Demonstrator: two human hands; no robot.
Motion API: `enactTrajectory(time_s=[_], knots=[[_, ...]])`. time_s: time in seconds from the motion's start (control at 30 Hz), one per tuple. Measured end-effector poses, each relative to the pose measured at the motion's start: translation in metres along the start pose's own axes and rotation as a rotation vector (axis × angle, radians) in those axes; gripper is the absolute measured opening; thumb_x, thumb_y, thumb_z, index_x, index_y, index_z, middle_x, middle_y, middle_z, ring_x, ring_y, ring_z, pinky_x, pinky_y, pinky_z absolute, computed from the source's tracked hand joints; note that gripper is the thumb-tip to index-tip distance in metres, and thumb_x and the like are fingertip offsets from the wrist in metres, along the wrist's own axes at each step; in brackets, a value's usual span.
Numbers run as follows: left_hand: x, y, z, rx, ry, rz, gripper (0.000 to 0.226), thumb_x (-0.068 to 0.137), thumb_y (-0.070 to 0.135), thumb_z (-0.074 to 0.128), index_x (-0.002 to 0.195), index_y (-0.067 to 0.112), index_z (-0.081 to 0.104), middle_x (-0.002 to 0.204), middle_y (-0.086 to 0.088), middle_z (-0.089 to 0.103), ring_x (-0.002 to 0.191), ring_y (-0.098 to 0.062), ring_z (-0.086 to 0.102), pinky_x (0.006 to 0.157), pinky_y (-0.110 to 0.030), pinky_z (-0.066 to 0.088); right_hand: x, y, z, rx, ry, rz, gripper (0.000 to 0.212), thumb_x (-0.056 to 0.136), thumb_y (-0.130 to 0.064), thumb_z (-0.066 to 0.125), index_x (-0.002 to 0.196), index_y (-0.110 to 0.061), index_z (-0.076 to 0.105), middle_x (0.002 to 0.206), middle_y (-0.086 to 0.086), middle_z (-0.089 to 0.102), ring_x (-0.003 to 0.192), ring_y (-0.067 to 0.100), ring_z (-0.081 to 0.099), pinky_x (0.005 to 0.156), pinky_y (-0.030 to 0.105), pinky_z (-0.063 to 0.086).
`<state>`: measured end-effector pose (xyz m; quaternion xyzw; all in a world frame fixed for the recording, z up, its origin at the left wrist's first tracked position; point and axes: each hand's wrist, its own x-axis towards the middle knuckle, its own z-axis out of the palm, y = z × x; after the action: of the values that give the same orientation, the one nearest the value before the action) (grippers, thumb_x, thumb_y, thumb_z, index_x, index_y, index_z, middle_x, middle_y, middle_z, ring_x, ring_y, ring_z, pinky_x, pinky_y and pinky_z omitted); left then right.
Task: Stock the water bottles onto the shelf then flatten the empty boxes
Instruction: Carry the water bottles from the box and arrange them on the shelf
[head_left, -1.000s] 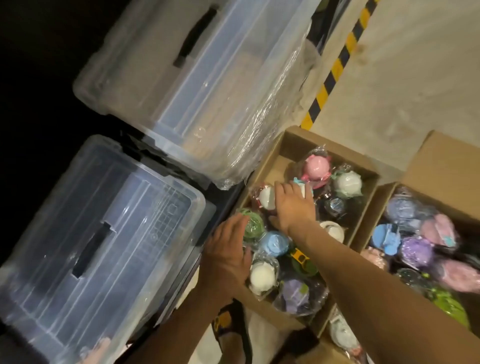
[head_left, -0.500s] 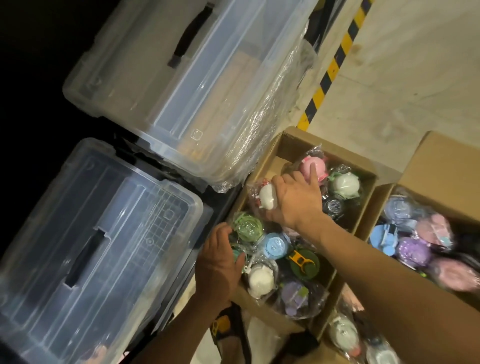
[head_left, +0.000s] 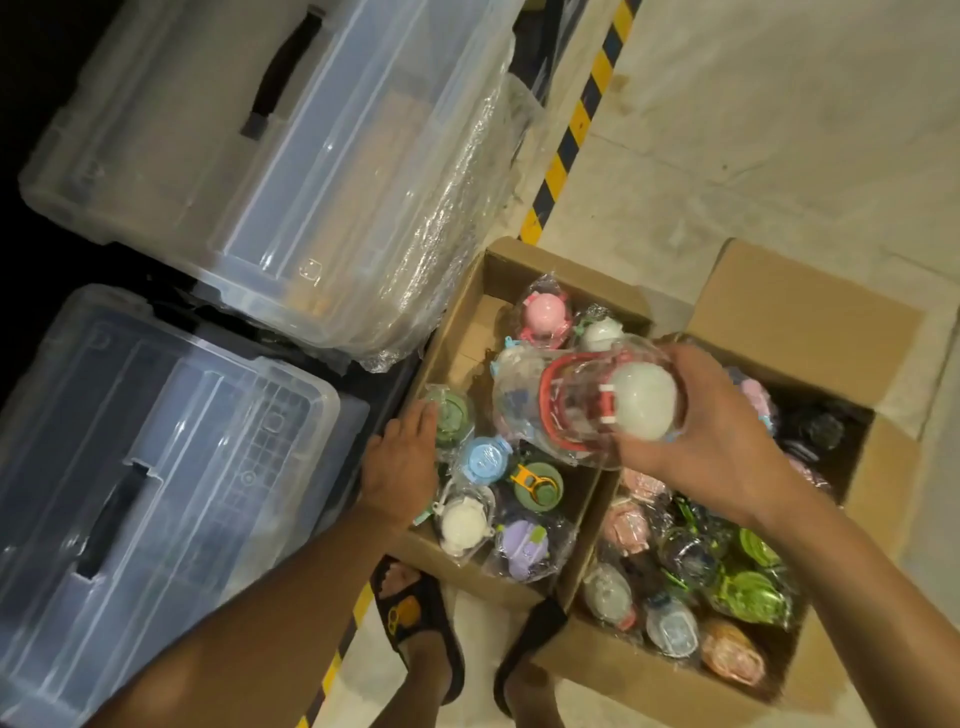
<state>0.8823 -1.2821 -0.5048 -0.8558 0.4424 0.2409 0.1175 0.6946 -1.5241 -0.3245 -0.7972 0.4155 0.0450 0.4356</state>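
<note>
My right hand (head_left: 711, 436) grips a clear water bottle (head_left: 587, 400) with a white lid and red strap, wrapped in plastic, lifted above the left cardboard box (head_left: 467, 332). That box holds several wrapped bottles with pink, white, blue, green and purple lids. My left hand (head_left: 402, 462) reaches into its left side and touches a green-lidded bottle (head_left: 449, 415); its fingers are partly hidden. A second open cardboard box (head_left: 800, 317) on the right also holds several wrapped bottles.
Two big clear plastic storage bins (head_left: 171, 467) (head_left: 291, 156) stand at the left, the upper one wrapped in film. A yellow-black striped line (head_left: 566, 145) runs along the concrete floor. My sandalled feet (head_left: 421, 623) stand just in front of the boxes.
My right hand has lifted the white-lidded bottle out of the left box, up and to the right. My left hand stays at the green-lidded bottle.
</note>
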Motion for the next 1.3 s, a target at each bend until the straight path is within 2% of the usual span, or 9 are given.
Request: enactTrajectory(time_s=[0.13, 0.27, 0.33, 0.47, 0.63, 0.77, 0.83, 1.17, 1.3], knots=[[0.023, 0.002, -0.001, 0.038, -0.031, -0.031, 0.104, 0.086, 0.046, 0.077, 0.162, 0.012, 0.013, 0.145, -0.007, 0.054, 0.119, -0.027, 0.059, 0.090, -0.042, 0.050, -0.018, 0.020, -0.005, 0.143, 0.061, 0.091, 0.071, 0.064, -0.031, 0.093, 0.120, -0.034, 0.050, 0.113, -0.016, 0.060, 0.093, -0.002, 0.060, 0.068, 0.017, 0.046], [0.039, 0.005, -0.009, 0.070, 0.002, -0.015, 0.125, 0.081, 0.063, 0.077, 0.164, 0.017, -0.005, 0.133, -0.007, 0.060, 0.106, -0.026, 0.066, 0.077, -0.040, 0.049, -0.030, 0.031, -0.003, 0.208, 0.072, 0.146, 0.068, 0.067, -0.028, 0.091, 0.123, -0.032, 0.052, 0.113, -0.013, 0.062, 0.092, -0.005, 0.062, 0.068, 0.016, 0.047], [0.047, 0.007, -0.013, 0.101, -0.034, 0.030, 0.124, 0.083, 0.062, 0.076, 0.163, 0.027, -0.012, 0.139, -0.008, 0.052, 0.106, -0.027, 0.066, 0.076, -0.040, 0.048, -0.031, 0.035, 0.002, 0.214, 0.066, 0.166, 0.067, 0.068, -0.024, 0.093, 0.121, -0.031, 0.053, 0.112, -0.012, 0.064, 0.091, -0.004, 0.063, 0.071, 0.019, 0.049], [0.057, 0.009, -0.021, 0.125, -0.215, 0.064, 0.107, 0.091, 0.043, 0.076, 0.163, 0.036, -0.003, 0.145, -0.014, 0.033, 0.110, -0.032, 0.064, 0.081, -0.043, 0.053, -0.031, 0.039, 0.012, 0.152, 0.026, 0.198, 0.069, 0.066, -0.026, 0.095, 0.120, -0.033, 0.052, 0.114, -0.011, 0.061, 0.094, 0.006, 0.064, 0.073, 0.026, 0.053], [0.065, 0.005, -0.025, -0.005, -0.292, 0.047, 0.082, 0.092, 0.008, 0.067, 0.155, 0.037, 0.023, 0.136, -0.013, 0.038, 0.106, -0.038, 0.066, 0.083, -0.048, 0.058, -0.029, 0.037, 0.023, 0.109, 0.005, 0.189, 0.067, 0.061, -0.033, 0.095, 0.114, -0.038, 0.053, 0.113, -0.011, 0.058, 0.097, 0.007, 0.062, 0.078, 0.030, 0.054], [0.059, 0.004, -0.025, 0.118, -0.246, 0.068, 0.083, 0.091, 0.016, 0.066, 0.157, 0.032, 0.019, 0.139, -0.012, 0.039, 0.119, -0.032, 0.055, 0.084, -0.043, 0.055, -0.029, 0.029, 0.031, 0.123, 0.015, 0.213, 0.063, 0.058, -0.043, 0.093, 0.104, -0.041, 0.050, 0.106, -0.018, 0.060, 0.091, -0.005, 0.061, 0.066, 0.013, 0.044], [0.058, 0.006, -0.026, 0.174, -0.247, 0.054, 0.083, 0.092, 0.016, 0.063, 0.159, 0.030, 0.016, 0.142, -0.013, 0.037, 0.123, -0.031, 0.052, 0.086, -0.042, 0.053, -0.029, 0.027, 0.032, 0.136, 0.020, 0.225, 0.060, 0.060, -0.036, 0.092, 0.102, -0.041, 0.049, 0.104, -0.018, 0.061, 0.089, -0.009, 0.059, 0.064, 0.012, 0.045], [0.046, -0.006, -0.021, 0.108, -0.128, 0.093, 0.078, 0.083, 0.022, 0.075, 0.149, 0.031, 0.034, 0.127, -0.011, 0.041, 0.110, -0.028, 0.052, 0.074, -0.038, 0.054, -0.027, 0.039, 0.040, 0.149, 0.047, 0.218, 0.062, 0.067, -0.019, 0.093, 0.110, -0.036, 0.052, 0.109, -0.008, 0.062, 0.092, 0.006, 0.063, 0.075, 0.028, 0.055], [0.025, -0.014, -0.049, 0.181, -0.113, 0.079, 0.081, 0.081, 0.036, 0.076, 0.150, 0.034, 0.034, 0.139, -0.009, 0.035, 0.120, -0.028, 0.043, 0.084, -0.039, 0.047, -0.030, 0.035, 0.036, 0.151, 0.026, 0.227, 0.067, 0.066, -0.020, 0.093, 0.116, -0.033, 0.050, 0.113, -0.005, 0.059, 0.097, 0.009, 0.061, 0.074, 0.024, 0.050]])
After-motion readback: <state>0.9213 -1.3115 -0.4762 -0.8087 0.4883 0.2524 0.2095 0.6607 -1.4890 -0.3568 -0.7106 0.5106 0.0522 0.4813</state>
